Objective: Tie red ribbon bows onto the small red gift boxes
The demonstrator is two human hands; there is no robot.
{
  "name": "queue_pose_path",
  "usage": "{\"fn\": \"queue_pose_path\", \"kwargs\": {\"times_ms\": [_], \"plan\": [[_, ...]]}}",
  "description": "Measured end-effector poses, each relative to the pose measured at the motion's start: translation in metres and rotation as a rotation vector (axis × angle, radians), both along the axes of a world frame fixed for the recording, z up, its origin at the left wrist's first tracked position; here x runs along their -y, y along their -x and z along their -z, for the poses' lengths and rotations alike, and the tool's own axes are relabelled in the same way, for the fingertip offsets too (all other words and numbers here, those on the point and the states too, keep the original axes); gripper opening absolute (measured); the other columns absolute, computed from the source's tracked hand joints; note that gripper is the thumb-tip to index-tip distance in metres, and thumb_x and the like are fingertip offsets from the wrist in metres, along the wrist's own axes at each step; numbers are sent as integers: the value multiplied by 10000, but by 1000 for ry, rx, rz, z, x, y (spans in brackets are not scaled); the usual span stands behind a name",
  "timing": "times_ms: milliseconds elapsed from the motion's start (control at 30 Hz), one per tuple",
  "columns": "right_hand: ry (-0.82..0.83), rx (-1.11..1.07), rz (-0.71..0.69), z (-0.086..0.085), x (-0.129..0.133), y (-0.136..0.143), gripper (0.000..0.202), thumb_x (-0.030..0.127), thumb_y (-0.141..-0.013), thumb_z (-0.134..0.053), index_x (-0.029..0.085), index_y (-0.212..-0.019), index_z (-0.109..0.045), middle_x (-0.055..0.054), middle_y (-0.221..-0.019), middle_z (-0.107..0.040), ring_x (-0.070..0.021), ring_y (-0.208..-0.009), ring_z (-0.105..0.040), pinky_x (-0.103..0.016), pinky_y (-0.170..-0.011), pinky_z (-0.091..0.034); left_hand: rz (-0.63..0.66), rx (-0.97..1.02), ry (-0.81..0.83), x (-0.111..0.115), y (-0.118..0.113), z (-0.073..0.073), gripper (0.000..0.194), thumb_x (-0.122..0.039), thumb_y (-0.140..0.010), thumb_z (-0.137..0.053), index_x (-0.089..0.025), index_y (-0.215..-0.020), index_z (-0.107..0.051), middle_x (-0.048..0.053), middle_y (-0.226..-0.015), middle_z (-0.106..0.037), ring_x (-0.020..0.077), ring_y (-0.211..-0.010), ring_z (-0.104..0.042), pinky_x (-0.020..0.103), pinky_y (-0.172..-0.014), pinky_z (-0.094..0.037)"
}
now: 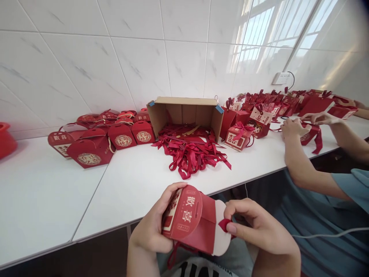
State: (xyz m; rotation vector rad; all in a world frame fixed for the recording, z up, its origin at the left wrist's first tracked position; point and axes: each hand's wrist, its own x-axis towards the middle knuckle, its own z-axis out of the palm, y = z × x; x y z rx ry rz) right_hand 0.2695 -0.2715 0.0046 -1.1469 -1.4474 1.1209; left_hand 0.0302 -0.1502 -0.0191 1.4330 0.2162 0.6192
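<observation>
A red gift box [203,221] with gold characters and a pale end flap is held over my lap, below the table's front edge. My left hand [157,221] wraps round its left side, thumb below and fingers above. At the pale flap on the right, my right hand [253,223] pinches a dark red ribbon [224,224] between thumb and forefinger. More ribbon hangs beneath the box. On the table beyond lies a heap of red ribbons [193,150], spilling from a cardboard box [184,100] that rests on its side.
Red boxes with cord handles [90,148] stand at the left on the white table [115,196]. Beside them, far left, is a red container [6,140]. Many ribboned boxes [259,121] line the wall at right. Another person's hands [294,130] work on a box there.
</observation>
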Motion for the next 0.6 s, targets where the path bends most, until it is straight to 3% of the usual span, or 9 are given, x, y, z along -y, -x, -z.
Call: {"fn": "queue_pose_path", "kwargs": {"times_ms": [167, 300, 367, 467, 533, 600], "plan": [[-78, -166, 29, -1, -2, -1, 101, 286, -800, -679, 189, -771, -673, -36, -820, -578, -152, -771, -548, -280, -717, -437, -184, 50, -80, -2, 0, -1, 955, -137, -470, -708, -249, -1358, -378, 102, -1330, -465, 344, -1171, -488, 343, -928, -423], [-173, -191, 235, -4, -1, 0, 72, 278, -773, -706, 215, -738, -706, -88, -1147, -558, -235, -1072, -522, -361, -917, -398, -380, 136, -101, -6, -10, -4, 951, -166, -479, -764, -265, -1351, -399, 89, -1368, -431, 338, -1222, -442, 324, -954, -413], [-247, -236, 302, -4, 4, 1, 89, 310, -772, -701, 238, -721, -713, -85, -1191, -562, -266, -1145, -491, -409, -989, -347, -479, 174, -68, -9, -16, -5, 913, -192, -494, -784, -261, -1331, -425, 83, -1376, -428, 332, -1258, -404, 322, -984, -389], [-413, -372, 234, -3, 12, 1, 162, 390, -740, -703, 279, -622, -701, -66, -932, -652, -254, -969, -580, -410, -908, -418, -547, 182, -23, -15, -22, -3, 898, -189, -498, -806, -265, -1315, -441, 76, -1377, -436, 320, -1264, -398, 320, -992, -379], [-516, -441, 57, -3, 14, -3, 281, 440, -684, -722, 289, -464, -633, -36, -641, -628, -203, -722, -606, -323, -696, -482, -533, 194, -11, -19, -22, 1, 911, -182, -475, -818, -271, -1306, -456, 70, -1375, -442, 320, -1251, -409, 317, -976, -394], [-479, -511, -14, -1, 14, -8, 416, 510, -577, -758, 284, -323, -518, -9, -435, -528, -180, -560, -574, -272, -499, -434, -518, 206, 2, -22, -20, 6, 907, -178, -457, -818, -274, -1292, -476, 65, -1363, -455, 321, -1232, -425, 312, -954, -413]]}}
